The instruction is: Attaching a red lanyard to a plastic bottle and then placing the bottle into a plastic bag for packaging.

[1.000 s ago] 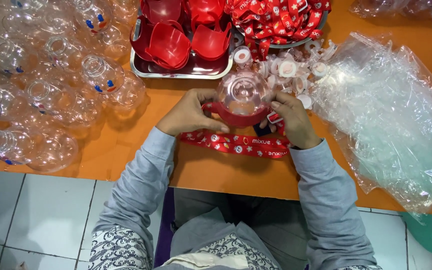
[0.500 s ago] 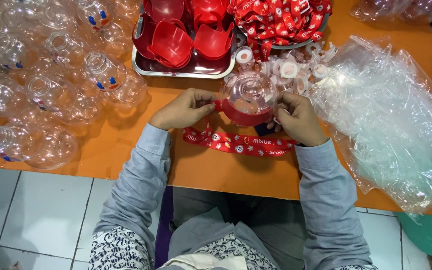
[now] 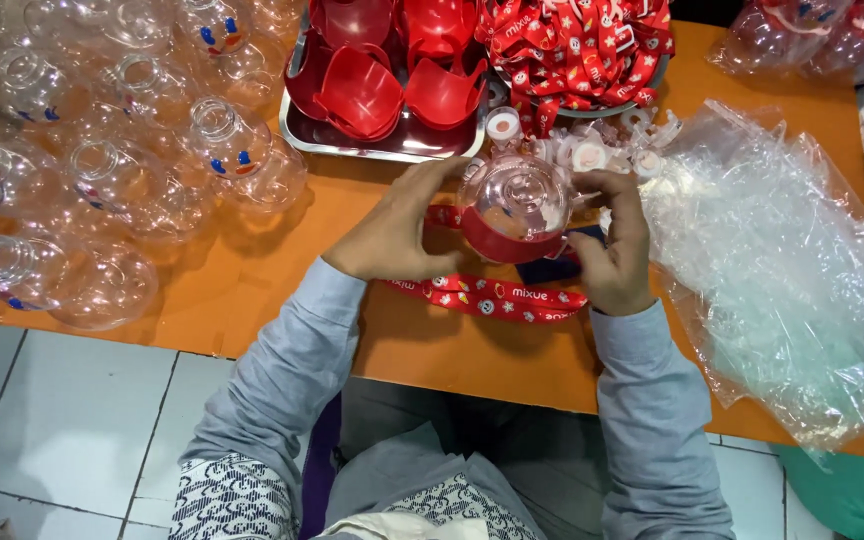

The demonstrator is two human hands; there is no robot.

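Head view, only one cam: both hands meet at frame centre over an orange table (image 3: 252,300). Left hand (image 3: 392,235) sits at 9 o'clock of a clear round bottle (image 3: 514,200), fingers curled & pressed against its side w/ thumb up by the top, bracing it so it can't roll. Right hand (image 3: 617,250) at 3 o'clock, fingers closed round the other side, thumb on the upper edge; whether it also pinches the strap end I can't tell, hidden behind the bottle. A red collar (image 3: 500,245) wraps the bottle's lower half, at 6 o'clock of its clear dome, prob. seated there bc both hands squeeze inward. A red printed strap (image 3: 497,298) lies flat on the table just below, 6 o'clock of the bottle, trailing btw the wrists, close enough to stay within reach. At 12 o'clock a metal tray (image 3: 352,145) holds loose red collars (image 3: 362,95), stacked open-side up for easy grabbing. At 1 o'clock a heap of red straps (image 3: 572,45); small white caps (image 3: 592,155) lie just beside the bottle. At 9–10 o'clock a crowd of empty clear bottles (image 3: 102,180), bare of red parts. At 3 o'clock crumpled clear plastic bags (image 3: 782,270) spread to the table edge.
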